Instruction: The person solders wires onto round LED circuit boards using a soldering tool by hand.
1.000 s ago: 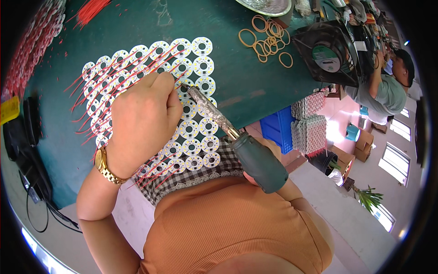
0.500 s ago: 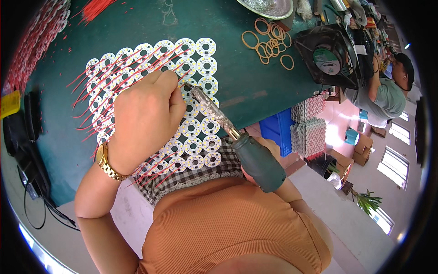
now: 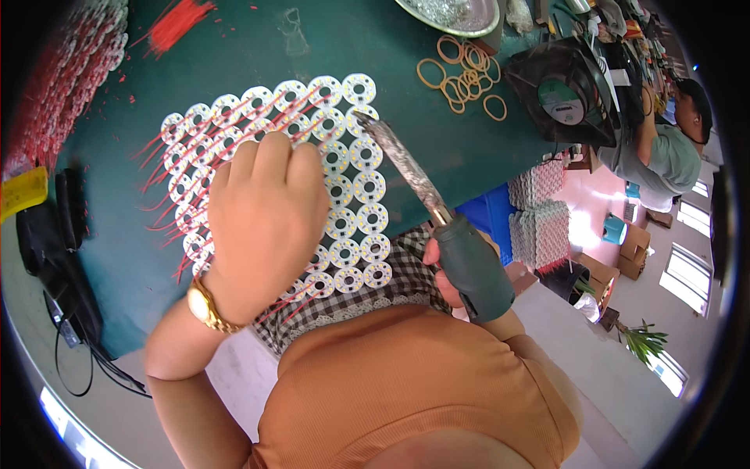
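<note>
A panel of round white LED boards, set in rows, lies on the green table. Thin red wires run over its left and upper boards and stick out past its left edge. My left hand, with a gold watch at the wrist, is over the panel's middle, back up and fingers curled. What its fingertips hold, if anything, is hidden. My right hand is wrapped round the dark green handle of a soldering iron. The iron's tip is over the upper right boards, apart from my left hand; contact cannot be made out.
Loose red wires and a pile of wired boards lie at the far left. Rubber bands, a metal bowl and a black fan are at the far right. Beyond, a person sits at work.
The soldering iron's tip has moved up and right, away from my left hand's fingers. My left hand has drawn back a little over the boards, and the whole view has shifted slightly.
</note>
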Demonstrator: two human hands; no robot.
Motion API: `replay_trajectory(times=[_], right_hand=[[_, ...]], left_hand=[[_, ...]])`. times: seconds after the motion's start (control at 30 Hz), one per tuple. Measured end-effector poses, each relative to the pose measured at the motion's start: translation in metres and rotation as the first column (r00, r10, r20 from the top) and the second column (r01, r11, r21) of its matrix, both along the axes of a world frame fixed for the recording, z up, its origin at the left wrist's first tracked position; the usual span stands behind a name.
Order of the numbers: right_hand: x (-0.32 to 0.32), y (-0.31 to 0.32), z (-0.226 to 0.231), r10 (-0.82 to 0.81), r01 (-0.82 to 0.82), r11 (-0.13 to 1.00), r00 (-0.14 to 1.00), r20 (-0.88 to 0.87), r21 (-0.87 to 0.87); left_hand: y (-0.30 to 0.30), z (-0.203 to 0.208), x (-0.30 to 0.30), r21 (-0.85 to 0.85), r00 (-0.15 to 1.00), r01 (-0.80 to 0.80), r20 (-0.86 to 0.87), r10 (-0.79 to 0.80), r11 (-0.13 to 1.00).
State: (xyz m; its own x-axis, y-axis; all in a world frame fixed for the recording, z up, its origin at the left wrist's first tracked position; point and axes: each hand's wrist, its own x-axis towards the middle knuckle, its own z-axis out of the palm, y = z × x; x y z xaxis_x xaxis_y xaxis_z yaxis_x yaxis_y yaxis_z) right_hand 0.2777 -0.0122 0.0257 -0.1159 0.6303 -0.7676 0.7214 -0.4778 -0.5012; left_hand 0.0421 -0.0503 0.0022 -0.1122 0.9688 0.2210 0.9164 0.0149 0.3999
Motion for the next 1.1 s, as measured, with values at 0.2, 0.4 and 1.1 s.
replay_trajectory(times=[0.2,0.4,1.1], right_hand=[[0.046,-0.010,-0.063,0.211,0.125,0.899,0.717,-0.665,0.420],[0.046,0.011,-0.067,0.394,0.092,0.733,0.751,-0.530,0.674],[0.059,0.010,-0.108,0.565,-0.030,0.623,0.708,-0.424,0.781]], left_hand=[[-0.006,-0.005,0.004,-0.122,0.966,-0.009,-0.259,-0.023,0.993],[0.007,-0.012,-0.005,-0.126,0.981,-0.008,-0.194,-0.017,0.992],[0.110,-0.027,-0.211,0.063,0.936,-0.224,-0.264,0.232,0.973]])
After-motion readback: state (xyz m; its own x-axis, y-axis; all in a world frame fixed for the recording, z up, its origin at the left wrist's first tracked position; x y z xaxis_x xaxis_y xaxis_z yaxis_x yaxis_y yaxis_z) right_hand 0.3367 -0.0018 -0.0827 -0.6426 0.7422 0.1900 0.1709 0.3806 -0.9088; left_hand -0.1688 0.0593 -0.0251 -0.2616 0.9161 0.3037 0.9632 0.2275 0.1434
